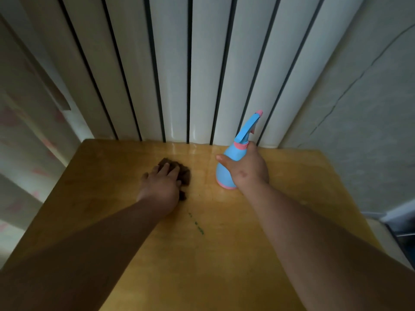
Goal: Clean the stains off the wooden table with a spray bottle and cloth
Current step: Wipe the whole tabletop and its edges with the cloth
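Observation:
A dark brown cloth [184, 172] lies on the wooden table [224, 254] near its far middle. My left hand [160, 187] lies on top of it, fingers spread flat over the cloth. A blue spray bottle [226, 167] with pink trim stands upright to the right, its nozzle pointing up and right. My right hand [249, 169] wraps round the bottle's body, thumb on its left side. A short line of dark green stains [197, 224] marks the table between my forearms, nearer to me than the cloth.
A white ribbed radiator [190, 75] rises right behind the table's far edge. A pale curtain [27, 131] hangs at the left. A grey wall [359, 108] runs along the right side. The tabletop near the radiator shines wet.

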A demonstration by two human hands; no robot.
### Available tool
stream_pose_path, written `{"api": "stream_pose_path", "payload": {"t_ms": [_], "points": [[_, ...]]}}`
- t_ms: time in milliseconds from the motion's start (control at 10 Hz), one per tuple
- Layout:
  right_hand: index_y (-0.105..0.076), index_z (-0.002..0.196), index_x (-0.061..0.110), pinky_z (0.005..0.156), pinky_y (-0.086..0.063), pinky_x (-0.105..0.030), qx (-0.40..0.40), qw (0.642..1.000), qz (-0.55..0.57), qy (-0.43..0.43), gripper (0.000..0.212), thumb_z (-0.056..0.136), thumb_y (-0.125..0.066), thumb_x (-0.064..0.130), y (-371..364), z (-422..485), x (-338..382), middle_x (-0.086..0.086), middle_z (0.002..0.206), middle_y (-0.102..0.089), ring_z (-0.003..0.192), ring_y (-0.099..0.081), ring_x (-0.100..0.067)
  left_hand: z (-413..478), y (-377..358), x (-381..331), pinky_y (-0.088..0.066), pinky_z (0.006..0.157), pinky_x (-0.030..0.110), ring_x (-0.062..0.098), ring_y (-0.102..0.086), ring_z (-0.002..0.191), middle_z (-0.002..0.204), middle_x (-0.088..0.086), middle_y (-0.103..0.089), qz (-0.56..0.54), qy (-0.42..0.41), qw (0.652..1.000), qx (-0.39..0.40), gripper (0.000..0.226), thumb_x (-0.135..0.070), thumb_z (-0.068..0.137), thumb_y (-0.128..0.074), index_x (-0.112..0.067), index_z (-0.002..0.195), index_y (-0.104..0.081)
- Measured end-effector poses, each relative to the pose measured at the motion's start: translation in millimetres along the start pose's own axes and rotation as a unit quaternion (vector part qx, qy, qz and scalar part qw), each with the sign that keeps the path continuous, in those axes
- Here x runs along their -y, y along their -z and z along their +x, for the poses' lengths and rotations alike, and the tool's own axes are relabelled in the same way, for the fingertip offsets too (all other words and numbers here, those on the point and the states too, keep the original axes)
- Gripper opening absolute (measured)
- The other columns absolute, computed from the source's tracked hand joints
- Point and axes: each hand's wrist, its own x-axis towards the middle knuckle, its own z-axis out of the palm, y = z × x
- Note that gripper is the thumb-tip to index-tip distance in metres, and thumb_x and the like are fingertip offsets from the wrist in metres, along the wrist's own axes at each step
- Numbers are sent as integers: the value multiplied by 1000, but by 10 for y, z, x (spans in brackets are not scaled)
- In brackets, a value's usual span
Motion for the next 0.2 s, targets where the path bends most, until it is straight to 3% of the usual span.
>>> {"api": "stream_pose_path", "payload": {"t_ms": [100, 200], "points": [[-43, 128, 26, 88, -52, -40, 39, 998, 36, -17, 76, 67, -85, 43, 55, -16, -71, 4, 119, -58, 107, -57, -22, -42, 156, -75, -27, 116, 44, 25, -25, 147, 160, 2, -27, -50, -13, 997, -48, 53, -41, 102, -38, -27, 152, -29], [-47, 124, 20, 76, -51, -33, 46, 997, 34, -49, 66, 72, -82, 39, 128, -131, -131, -2, 120, -60, 103, -60, -25, -122, 354, -197, -29, 117, 45, 24, -24, 147, 162, 0, -23, -135, -5, 988, -72, 60, -43, 97, -49, -29, 152, -30]]}}
